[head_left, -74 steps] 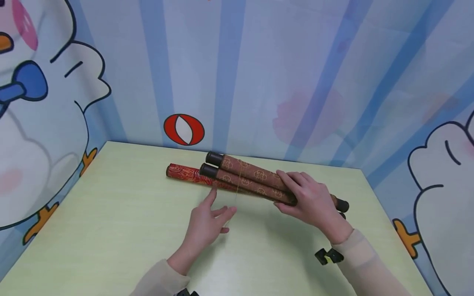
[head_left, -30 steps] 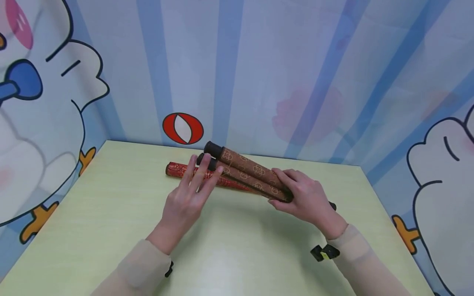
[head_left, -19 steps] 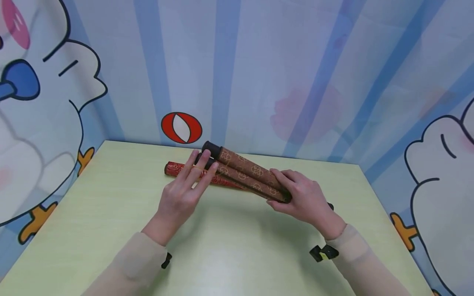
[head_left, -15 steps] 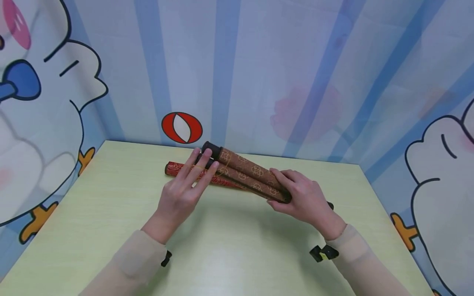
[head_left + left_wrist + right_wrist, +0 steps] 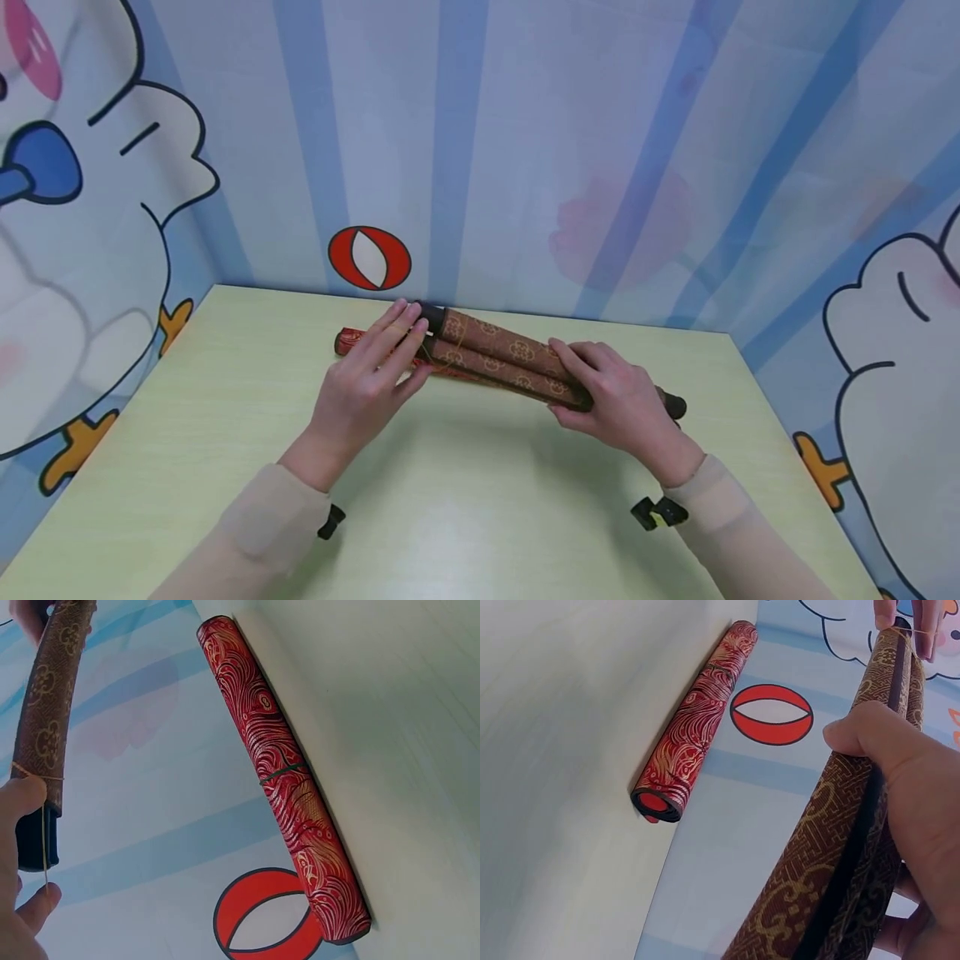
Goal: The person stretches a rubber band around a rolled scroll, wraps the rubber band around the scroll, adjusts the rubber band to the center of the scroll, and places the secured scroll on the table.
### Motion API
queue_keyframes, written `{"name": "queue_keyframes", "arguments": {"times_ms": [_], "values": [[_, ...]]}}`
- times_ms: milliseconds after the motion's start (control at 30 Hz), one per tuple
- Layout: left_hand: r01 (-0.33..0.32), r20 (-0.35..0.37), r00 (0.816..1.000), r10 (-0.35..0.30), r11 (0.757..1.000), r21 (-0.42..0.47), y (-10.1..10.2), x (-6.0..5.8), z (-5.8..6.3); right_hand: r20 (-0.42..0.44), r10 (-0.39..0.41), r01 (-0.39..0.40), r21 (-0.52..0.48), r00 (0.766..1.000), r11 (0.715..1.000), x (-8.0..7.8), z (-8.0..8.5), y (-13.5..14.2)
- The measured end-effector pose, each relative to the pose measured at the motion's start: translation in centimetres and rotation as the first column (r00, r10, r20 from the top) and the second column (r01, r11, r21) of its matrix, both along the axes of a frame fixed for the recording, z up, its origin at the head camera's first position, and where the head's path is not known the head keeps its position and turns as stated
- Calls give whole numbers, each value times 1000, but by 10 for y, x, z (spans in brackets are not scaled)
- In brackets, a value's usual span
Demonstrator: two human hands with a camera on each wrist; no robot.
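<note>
A brown patterned scroll (image 5: 502,342) in two parallel rolls with black end knobs lies at a slant in front of me. My right hand (image 5: 618,400) grips its right part, thumb on the near side, as the right wrist view also shows. My left hand (image 5: 360,383) is at the left end, its fingers over the black knobs. A thin yellowish elastic band (image 5: 44,840) loops round that end and stretches to a left fingertip. Behind the brown scroll, a red patterned scroll (image 5: 274,742), tied with a dark green band, rests on the table; the head view shows only parts of it.
The pale green table (image 5: 480,525) ends at the back against a blue striped backdrop (image 5: 510,167) printed with cartoon figures. A red and white printed oval (image 5: 370,258) is on it, just above the table edge.
The left hand has gone from pulling the band out in front of the scroll to the left end knobs. In the last half second, the scroll's left end has dipped and its right end risen.
</note>
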State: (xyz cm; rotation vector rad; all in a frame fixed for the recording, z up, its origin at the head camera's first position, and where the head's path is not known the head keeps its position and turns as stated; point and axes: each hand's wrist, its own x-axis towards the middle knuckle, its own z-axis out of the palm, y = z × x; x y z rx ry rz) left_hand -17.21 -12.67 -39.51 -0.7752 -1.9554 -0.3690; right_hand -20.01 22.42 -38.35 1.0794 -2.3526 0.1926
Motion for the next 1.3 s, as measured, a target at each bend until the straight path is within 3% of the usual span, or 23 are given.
{"name": "queue_keyframes", "arguments": {"times_ms": [333, 567, 933, 1133, 1300], "values": [[-3, 133, 991, -10, 995, 103, -5, -2, 2, -23, 19, -18, 15, 1000, 1000, 0, 0, 3], [24, 233, 972, -41, 997, 74, -9, -2, 6, -37, 41, -40, 25, 998, 999, -2, 2, 6], [167, 331, 929, -165, 986, 21, -18, -7, 8, -72, 85, -83, 33, 994, 996, 2, 4, 8], [221, 332, 917, -220, 975, 38, -18, 0, 11, -15, 100, -100, 20, 995, 995, 7, 6, 9], [218, 368, 903, -221, 975, 51, -13, 8, 18, 60, 113, -113, -14, 992, 994, 9, 8, 12]]}}
